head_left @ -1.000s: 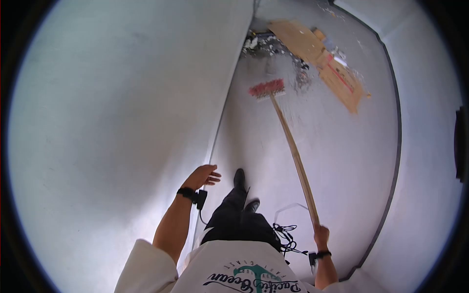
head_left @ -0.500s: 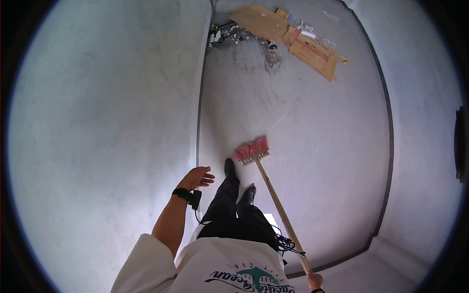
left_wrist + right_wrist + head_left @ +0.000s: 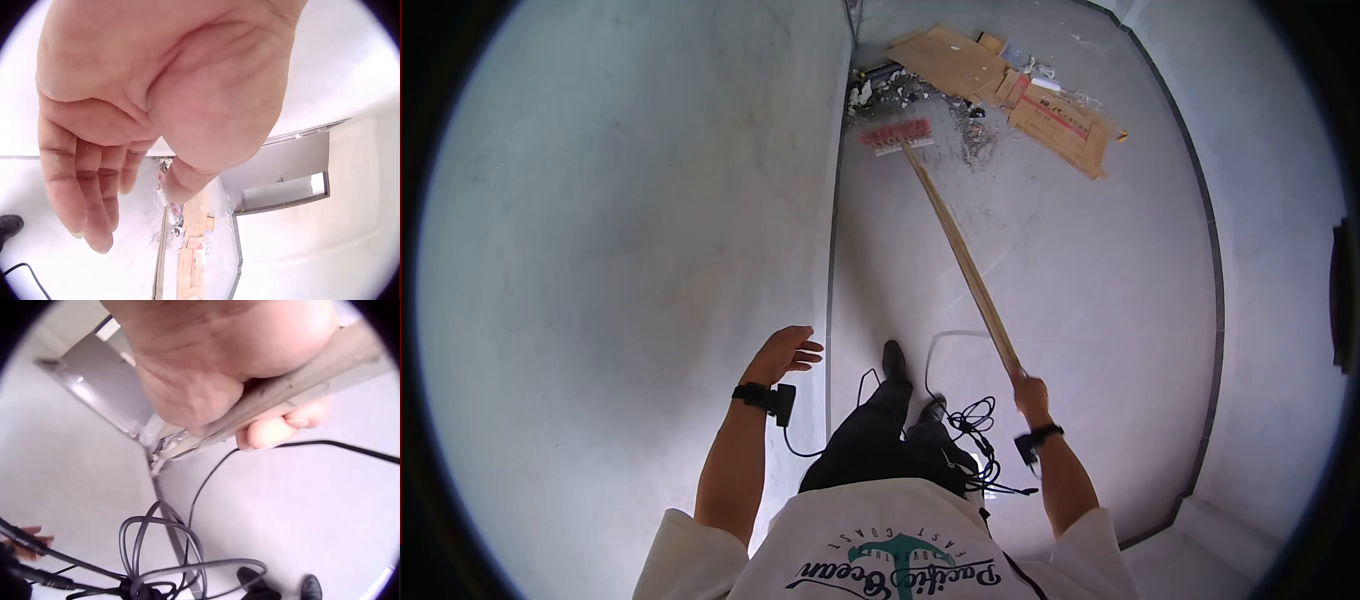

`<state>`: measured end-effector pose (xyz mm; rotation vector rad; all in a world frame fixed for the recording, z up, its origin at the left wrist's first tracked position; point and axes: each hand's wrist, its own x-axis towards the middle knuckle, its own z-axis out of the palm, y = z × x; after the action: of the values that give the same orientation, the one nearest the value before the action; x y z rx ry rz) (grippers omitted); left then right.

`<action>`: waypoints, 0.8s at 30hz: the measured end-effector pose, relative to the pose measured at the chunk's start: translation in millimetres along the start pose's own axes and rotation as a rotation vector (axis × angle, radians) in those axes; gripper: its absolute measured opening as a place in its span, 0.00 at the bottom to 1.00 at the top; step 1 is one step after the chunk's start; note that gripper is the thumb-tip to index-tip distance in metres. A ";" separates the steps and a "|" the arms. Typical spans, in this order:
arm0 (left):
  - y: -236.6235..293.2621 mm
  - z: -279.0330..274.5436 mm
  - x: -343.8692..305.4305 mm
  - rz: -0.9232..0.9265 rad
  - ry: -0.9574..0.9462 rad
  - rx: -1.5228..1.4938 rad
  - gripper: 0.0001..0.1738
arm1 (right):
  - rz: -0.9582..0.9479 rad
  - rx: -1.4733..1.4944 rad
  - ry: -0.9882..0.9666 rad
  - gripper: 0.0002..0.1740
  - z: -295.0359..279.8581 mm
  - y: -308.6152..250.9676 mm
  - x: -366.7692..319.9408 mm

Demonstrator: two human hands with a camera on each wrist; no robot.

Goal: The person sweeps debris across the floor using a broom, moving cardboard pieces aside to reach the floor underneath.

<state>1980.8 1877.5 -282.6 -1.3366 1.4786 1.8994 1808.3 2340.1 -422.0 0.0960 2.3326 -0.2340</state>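
A broom (image 3: 963,255) with a long wooden handle and red bristles stretches ahead of the person, its head (image 3: 897,136) at the edge of the scattered debris (image 3: 912,92). Near the handle's top end, the right hand (image 3: 1031,398) grips the wood. In the right wrist view its fingers (image 3: 275,430) curl round the handle (image 3: 294,394). The left hand (image 3: 784,354) hangs beside the left wall, holding nothing. Its fingers (image 3: 94,194) are loosely bent in the left wrist view.
Flattened cardboard (image 3: 960,62) lies behind the debris, with a printed cardboard piece (image 3: 1060,128) to its right. A pale wall (image 3: 650,200) runs close along the left side. Looped black cable (image 3: 978,430) hangs at the person's waist. The shoes (image 3: 893,358) stand on the grey floor.
The broom head came back near the feet half a second ago, then went forward to the debris again. The right hand moved back, then forward with it; the left hand stayed beside the wall.
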 end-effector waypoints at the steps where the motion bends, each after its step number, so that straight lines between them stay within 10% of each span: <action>1: -1.6 -0.7 3.0 -0.005 -0.009 -0.007 0.26 | -0.134 -0.118 0.063 0.40 3.2 34.4 -14.5; 8: -34.9 7.1 40.8 -0.129 -0.104 -0.048 0.24 | -0.206 -0.336 0.215 0.32 13.5 246.5 -239.7; 15: -43.3 12.1 58.0 -0.218 -0.135 -0.033 0.23 | 0.425 -0.135 0.050 0.35 -1.6 313.2 -418.5; 18: -39.2 10.9 56.6 -0.203 -0.134 -0.042 0.20 | 0.582 -0.211 0.022 0.36 34.0 332.3 -411.3; 20: -33.4 19.1 57.9 -0.182 -0.164 0.011 0.20 | 0.310 -0.291 -0.019 0.31 73.9 315.5 -350.8; 21: -31.3 24.7 53.7 -0.169 -0.192 0.056 0.20 | -0.016 -0.443 -0.098 0.28 85.7 280.5 -305.7; 24: -29.5 37.9 49.8 -0.125 -0.329 0.180 0.21 | 0.105 -0.228 -0.009 0.34 108.7 140.3 -174.2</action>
<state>1963.1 1910.4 -340.8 -0.9586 1.3303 1.7588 2025.8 2456.6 -390.9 0.1035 2.3201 0.0830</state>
